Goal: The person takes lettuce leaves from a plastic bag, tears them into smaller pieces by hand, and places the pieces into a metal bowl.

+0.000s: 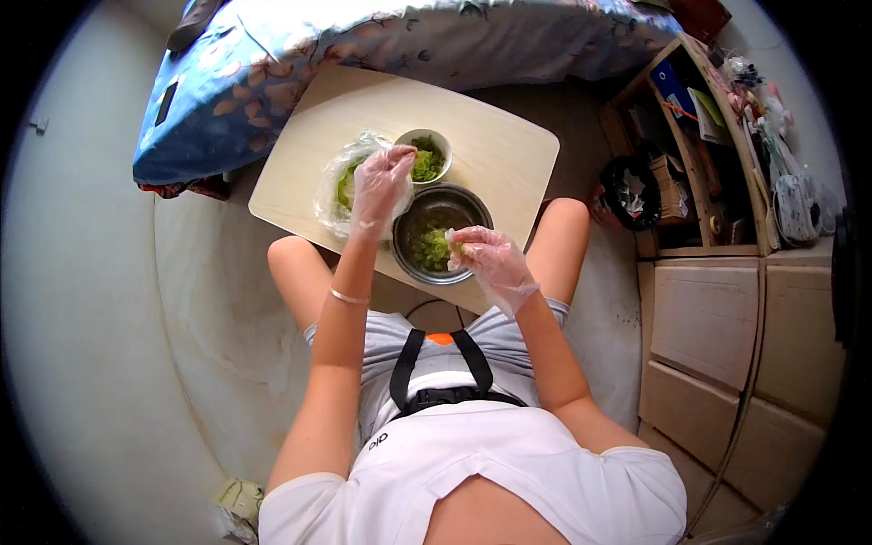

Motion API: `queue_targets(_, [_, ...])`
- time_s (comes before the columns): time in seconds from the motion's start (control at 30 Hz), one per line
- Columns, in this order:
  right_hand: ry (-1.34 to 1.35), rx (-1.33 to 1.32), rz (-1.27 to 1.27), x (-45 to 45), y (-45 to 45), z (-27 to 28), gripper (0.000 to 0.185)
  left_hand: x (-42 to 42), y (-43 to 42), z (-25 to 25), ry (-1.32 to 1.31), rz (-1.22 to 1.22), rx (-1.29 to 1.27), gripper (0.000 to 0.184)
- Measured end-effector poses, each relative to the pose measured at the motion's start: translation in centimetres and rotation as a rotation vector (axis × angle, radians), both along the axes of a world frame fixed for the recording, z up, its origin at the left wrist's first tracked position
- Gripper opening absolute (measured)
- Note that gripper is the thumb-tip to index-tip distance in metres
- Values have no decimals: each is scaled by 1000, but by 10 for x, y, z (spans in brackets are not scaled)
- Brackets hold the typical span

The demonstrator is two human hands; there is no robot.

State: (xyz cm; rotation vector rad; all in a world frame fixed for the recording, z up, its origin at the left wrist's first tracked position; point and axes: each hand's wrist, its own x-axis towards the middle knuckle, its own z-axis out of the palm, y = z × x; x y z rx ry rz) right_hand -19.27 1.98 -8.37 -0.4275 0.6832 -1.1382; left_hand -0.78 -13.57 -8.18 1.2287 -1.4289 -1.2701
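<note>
Both hands wear clear plastic gloves. My left hand (383,182) is raised over the table between a plastic bag (329,195) and a white bowl (443,143), its fingers pinched together near the bowl's left edge; what they hold, if anything, is too small to tell. Green leafy pieces (425,163) lie in the white bowl. My right hand (490,259) is at the right edge of a metal bowl (486,213), fingers closed on something green and small. More green leaves (431,248) rest in the metal bowl. Inside the plastic bag some green shows, partly hidden by my left hand.
The light wooden table (509,136) stands close to my knees. Behind it is a bed with a blue floral cover (245,100), a dark phone-like object (166,104) on it. At the right are a black-lined bin (629,193) and a wooden shelf cabinet (708,259).
</note>
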Motion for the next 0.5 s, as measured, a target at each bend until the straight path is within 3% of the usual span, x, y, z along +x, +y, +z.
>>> queue_targets(0.03, [-2,3,-3,0,2,-1,18,-4,-10,-4,-69,-27,-134,22])
queue_targets(0.1, [81,-5,16,-1,4,-9,18,-7,-23,-13,-170,-29,-127,21])
queue_targets(0.17, [167,-11,31,-5,4,-14,18,-10,-34,-29,-354,-36,-374,20])
queue_targets(0.2, [165,-12,34,-6,5,-15,18,-11,-26,1,-521,-50,-365,20])
queue_targets(0.43, [221,20,56,-6,2,-25,20,-1,-34,-20,-128,-56,-163,17])
queue_targets(0.47, [221,20,58,-5,2,-27,20,0,-35,-24,-129,-54,-163,17])
queue_targets(0.5, [226,21,55,-3,1,-24,21,0,-35,-24,-246,-82,-322,16])
